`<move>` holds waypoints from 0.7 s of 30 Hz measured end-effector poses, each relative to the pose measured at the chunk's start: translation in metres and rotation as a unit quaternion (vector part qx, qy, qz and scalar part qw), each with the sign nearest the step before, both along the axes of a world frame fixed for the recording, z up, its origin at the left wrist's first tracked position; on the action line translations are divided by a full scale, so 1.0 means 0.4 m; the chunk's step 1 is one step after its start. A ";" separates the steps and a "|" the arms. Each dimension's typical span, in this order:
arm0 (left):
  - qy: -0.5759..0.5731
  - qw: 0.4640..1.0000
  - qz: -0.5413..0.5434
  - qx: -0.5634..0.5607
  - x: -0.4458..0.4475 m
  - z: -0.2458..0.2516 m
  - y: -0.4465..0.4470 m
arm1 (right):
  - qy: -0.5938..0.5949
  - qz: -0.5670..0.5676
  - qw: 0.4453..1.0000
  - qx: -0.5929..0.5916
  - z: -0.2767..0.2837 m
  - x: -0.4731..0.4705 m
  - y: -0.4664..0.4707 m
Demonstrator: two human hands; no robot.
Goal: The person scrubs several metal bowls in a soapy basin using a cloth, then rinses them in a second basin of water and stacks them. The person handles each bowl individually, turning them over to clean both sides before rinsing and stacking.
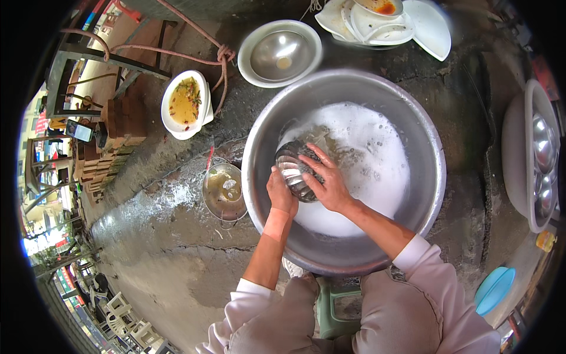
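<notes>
My left hand [281, 189] grips a shiny fluted bowl [292, 171] by its lower left side, holding it tilted above the suds. My right hand [328, 183], fingers spread, presses a dark scouring pad [315, 169], apparently steel wool, against the bowl; the fingers partly hide the pad. Both hands are over a large metal basin [398, 106] set before my knees. White foam [371, 155] covers much of the water in it, with a murky patch [325, 137] behind the bowl.
Beyond the basin are a metal bowl [265, 53] and piled white dishes [431, 31]. Oval plates with oily leftovers [185, 104] and a pan of murky liquid [223, 190] lie left. A basin of steel bowls [515, 150] and a blue basin [495, 290] stand right.
</notes>
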State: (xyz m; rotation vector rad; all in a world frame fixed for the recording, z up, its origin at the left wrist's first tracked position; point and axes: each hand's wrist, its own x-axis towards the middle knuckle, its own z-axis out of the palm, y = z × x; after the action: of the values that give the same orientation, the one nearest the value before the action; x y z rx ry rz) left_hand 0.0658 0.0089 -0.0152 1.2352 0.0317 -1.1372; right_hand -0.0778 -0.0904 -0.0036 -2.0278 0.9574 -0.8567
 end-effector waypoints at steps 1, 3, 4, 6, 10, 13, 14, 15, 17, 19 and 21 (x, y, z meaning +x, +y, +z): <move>0.002 1.000 0.000 0.020 -0.003 -0.006 0.001 | -0.018 0.050 0.994 -0.096 -0.004 -0.006 0.017; 0.015 0.999 0.032 0.009 -0.005 -0.010 0.002 | -0.021 0.020 0.994 0.102 -0.035 -0.011 0.009; 0.018 1.000 0.018 0.014 -0.001 -0.005 0.003 | -0.055 0.014 0.987 0.150 -0.048 -0.014 -0.005; 0.004 1.000 0.010 0.007 0.006 0.011 -0.001 | 0.034 -0.107 0.978 0.177 -0.072 -0.030 -0.037; -0.081 0.992 -0.095 -0.011 -0.008 0.052 -0.022 | 0.218 0.019 0.959 0.180 -0.076 -0.130 -0.067; -0.248 0.932 -0.253 -0.077 -0.086 0.061 -0.019 | 0.102 -0.006 0.851 0.514 -0.043 -0.229 -0.073; -0.229 0.911 -0.337 -0.065 -0.123 0.059 -0.008 | -0.042 -0.009 0.816 0.577 -0.034 -0.256 -0.077; -0.379 0.809 -0.447 -0.024 -0.153 0.053 0.002 | 0.004 -0.013 0.786 0.618 -0.028 -0.276 -0.081; -0.495 0.714 -0.488 -0.089 -0.210 0.029 0.019 | 0.020 -0.035 0.742 0.669 -0.032 -0.297 -0.093; -0.511 0.681 -0.521 -0.060 -0.230 -0.002 0.034 | 0.073 -0.045 0.731 0.677 -0.050 -0.296 -0.107; -0.539 0.664 -0.516 -0.052 -0.223 -0.034 0.043 | 0.116 -0.040 0.721 0.682 -0.072 -0.286 -0.129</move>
State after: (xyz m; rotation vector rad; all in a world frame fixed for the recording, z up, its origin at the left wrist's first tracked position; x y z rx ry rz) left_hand -0.0234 0.0260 -0.0286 1.6828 -1.8240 -1.0633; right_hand -0.1921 -0.1418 -0.0322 -0.7556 1.2453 0.1987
